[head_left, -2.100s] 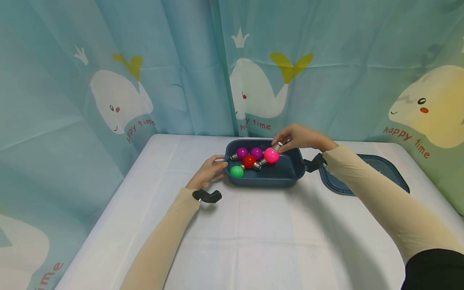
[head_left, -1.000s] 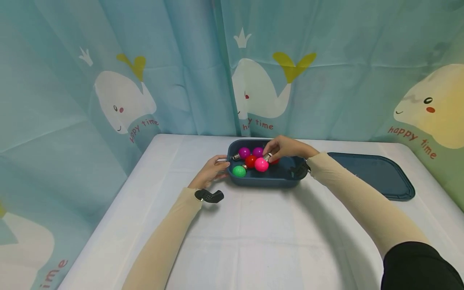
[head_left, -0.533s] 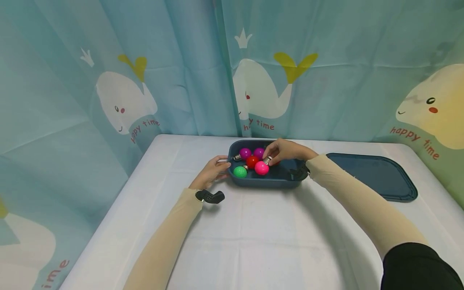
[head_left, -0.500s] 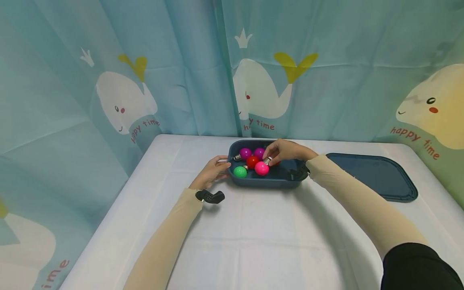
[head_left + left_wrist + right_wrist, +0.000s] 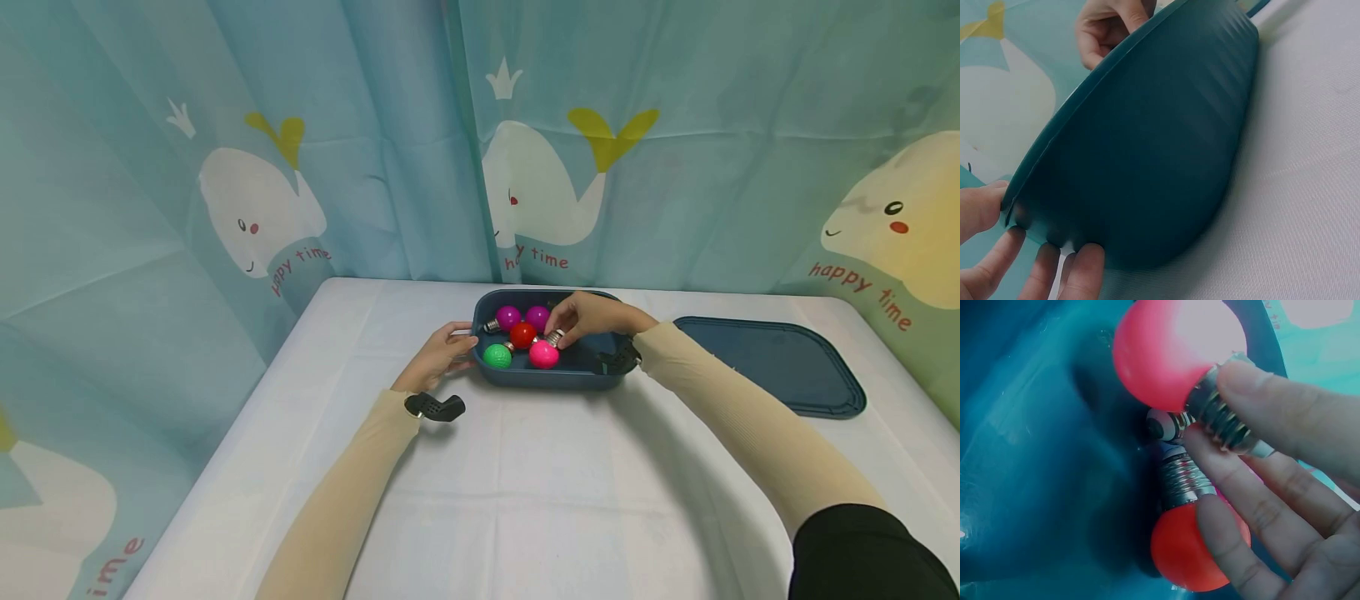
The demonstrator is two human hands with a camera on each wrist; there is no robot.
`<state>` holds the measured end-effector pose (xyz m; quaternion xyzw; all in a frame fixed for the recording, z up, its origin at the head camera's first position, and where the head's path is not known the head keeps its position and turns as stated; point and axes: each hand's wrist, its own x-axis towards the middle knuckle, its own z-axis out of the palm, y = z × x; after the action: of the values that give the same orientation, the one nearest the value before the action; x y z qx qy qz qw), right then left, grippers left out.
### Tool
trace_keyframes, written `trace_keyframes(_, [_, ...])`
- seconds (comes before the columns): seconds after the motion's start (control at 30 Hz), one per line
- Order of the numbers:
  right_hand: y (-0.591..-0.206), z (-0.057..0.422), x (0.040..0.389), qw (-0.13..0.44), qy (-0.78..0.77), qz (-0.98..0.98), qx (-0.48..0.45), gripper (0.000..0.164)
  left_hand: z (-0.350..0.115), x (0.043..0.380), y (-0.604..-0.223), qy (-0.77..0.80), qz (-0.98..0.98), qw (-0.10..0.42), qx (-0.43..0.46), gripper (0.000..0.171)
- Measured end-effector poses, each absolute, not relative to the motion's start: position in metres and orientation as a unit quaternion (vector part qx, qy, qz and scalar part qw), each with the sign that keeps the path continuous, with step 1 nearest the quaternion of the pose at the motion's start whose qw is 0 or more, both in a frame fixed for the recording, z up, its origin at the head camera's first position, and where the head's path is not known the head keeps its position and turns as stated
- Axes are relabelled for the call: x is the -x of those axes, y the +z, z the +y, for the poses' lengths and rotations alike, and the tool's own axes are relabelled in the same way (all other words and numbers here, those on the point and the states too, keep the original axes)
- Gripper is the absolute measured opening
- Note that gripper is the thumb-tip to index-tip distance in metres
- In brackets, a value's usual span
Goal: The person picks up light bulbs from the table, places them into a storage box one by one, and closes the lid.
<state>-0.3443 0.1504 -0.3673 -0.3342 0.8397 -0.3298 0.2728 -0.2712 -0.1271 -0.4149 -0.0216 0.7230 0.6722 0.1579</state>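
Note:
Several coloured light bulbs lie in a dark blue plastic box (image 5: 551,380). My right hand (image 5: 597,316) pinches a pink light bulb (image 5: 543,355) by its screw base inside the box, with the globe low near the front wall. In the right wrist view, a red-orange bulb (image 5: 1175,547) lies under the other fingers, touching or nearly touching them. Another red bulb (image 5: 522,335), a green textured bulb (image 5: 497,356) and two purple bulbs (image 5: 508,317) sit towards the left. My left hand (image 5: 435,357) holds the box's left end, thumb at the rim and fingertips against the outer wall.
A dark blue lid (image 5: 780,362) lies flat to the right of the box, partly behind my right forearm. White cloth (image 5: 487,500) covers the table. A teal curtain (image 5: 390,150) with whale prints hangs behind and at the left.
My right hand has carried the pink bulb left and towards the front wall, then lowered it slightly deeper into the box. The left hand stays at the box's end.

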Motion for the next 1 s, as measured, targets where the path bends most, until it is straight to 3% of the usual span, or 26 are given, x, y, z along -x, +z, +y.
trace_keyframes(0.3, [-0.365,0.15,0.343,0.301,-0.314,0.839,0.326,0.023,-0.127,0.272,-0.415,0.672,0.723,0.158,0.022,0.045])
trace_keyframes(1.0, [-0.374,0.161,0.35,0.297,-0.282,0.848,0.336,0.022,-0.126,0.272,-0.415,0.669,0.725,0.16,0.035,0.046])
